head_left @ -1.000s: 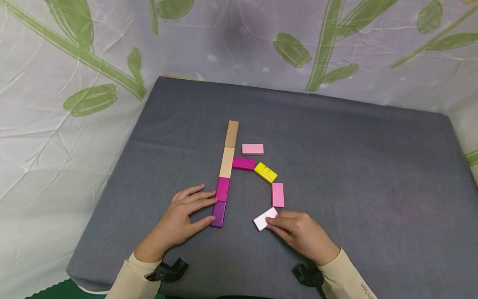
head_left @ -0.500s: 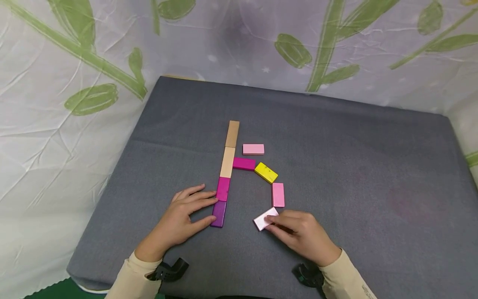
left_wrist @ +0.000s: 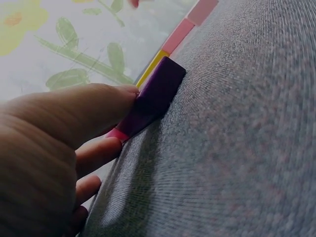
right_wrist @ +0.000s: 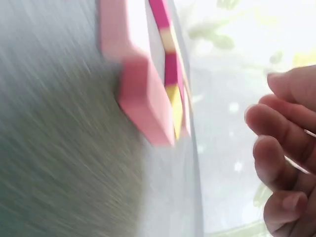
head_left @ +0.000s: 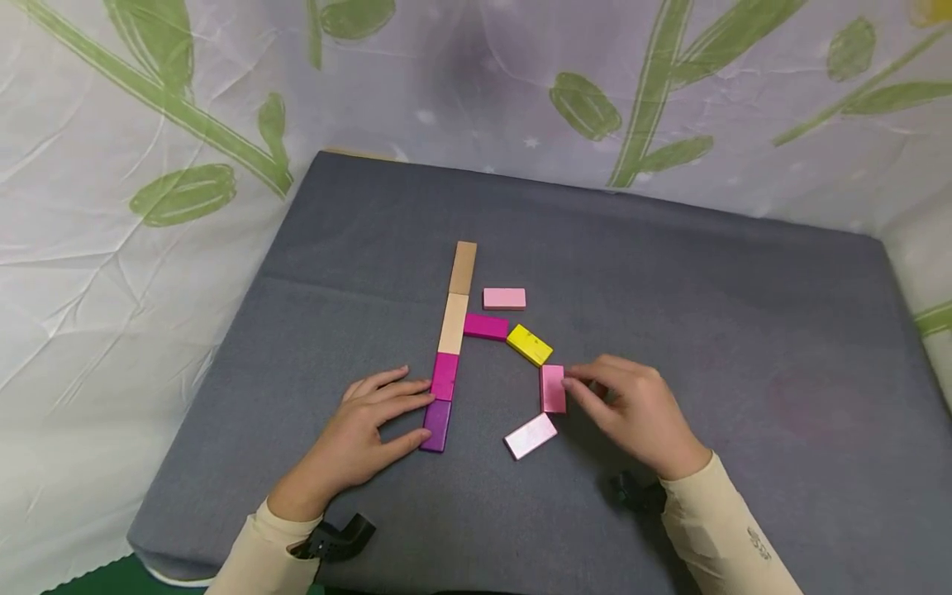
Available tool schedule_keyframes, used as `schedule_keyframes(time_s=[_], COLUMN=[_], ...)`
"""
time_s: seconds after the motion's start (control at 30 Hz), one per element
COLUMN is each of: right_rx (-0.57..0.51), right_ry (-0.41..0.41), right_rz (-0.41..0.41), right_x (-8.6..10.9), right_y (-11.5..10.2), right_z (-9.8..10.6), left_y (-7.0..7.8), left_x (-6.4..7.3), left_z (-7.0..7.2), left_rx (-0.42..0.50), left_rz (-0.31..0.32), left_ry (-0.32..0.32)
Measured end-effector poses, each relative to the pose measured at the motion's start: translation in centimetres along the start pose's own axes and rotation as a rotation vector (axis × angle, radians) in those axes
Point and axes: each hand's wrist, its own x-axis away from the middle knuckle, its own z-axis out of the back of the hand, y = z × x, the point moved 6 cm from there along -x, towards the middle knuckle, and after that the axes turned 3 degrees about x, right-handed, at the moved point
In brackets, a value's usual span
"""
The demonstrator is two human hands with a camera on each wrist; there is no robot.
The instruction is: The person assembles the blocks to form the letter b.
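My left hand (head_left: 357,442) rests beside a straight row of blocks, fingers spread, its fingertips touching the magenta block (head_left: 445,377) and its thumb against the purple block (left_wrist: 157,94). Two wooden blocks, one tan (head_left: 463,268) and one light beige (head_left: 453,323), extend that row away from me. My right hand (head_left: 632,405) hovers just right of a pink block (head_left: 553,388), fingers loosely bent; the right wrist view shows nothing in them. A curve of blocks runs from another magenta block (head_left: 487,326) through a yellow block (head_left: 530,345) and the pink one to a pale pink block (head_left: 530,436).
A separate pink block (head_left: 504,299) lies above the curve, right of the row. Everything lies on a grey cloth-covered table (head_left: 744,347). A white curtain with green leaf prints (head_left: 506,91) hangs along the back and left sides.
My right hand has let go of the pale pink block and moved up and to the right, off the table. That block stays at the curve's lower end. My left hand has not moved.
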Motion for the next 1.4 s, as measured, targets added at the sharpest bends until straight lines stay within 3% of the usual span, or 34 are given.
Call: schedule_keyframes(time_s=[0.1, 0.3, 0.67, 1.0, 1.4], right_rx=[0.055, -0.007, 0.029, 0.025, 0.035], right_ry=[-0.021, -0.093, -0.350, -0.488, -0.471], right_rz=[-0.053, -0.084, -0.137, -0.162, -0.171], right_x=[-2.0, -6.4, -11.7, -13.2, -13.1], right_y=[1.5, 3.6, 5.0, 5.3, 5.7], right_z=[0.3, 0.0, -3.7, -6.8, -7.5], left_y=[0.0, -0.1, -0.1, -0.1, -0.3], left_x=[0.0, 0.1, 0.1, 0.1, 0.1], left_z=[0.0, 0.0, 0.0, -0.1, -0.2], left_rx=[0.001, 0.003, 0.001, -0.003, -0.005], left_rz=[0.005, 0.000, -0.016, -0.004, 0.000], left_ry=[-0.009, 0.002, 0.008, -0.004, 0.000])
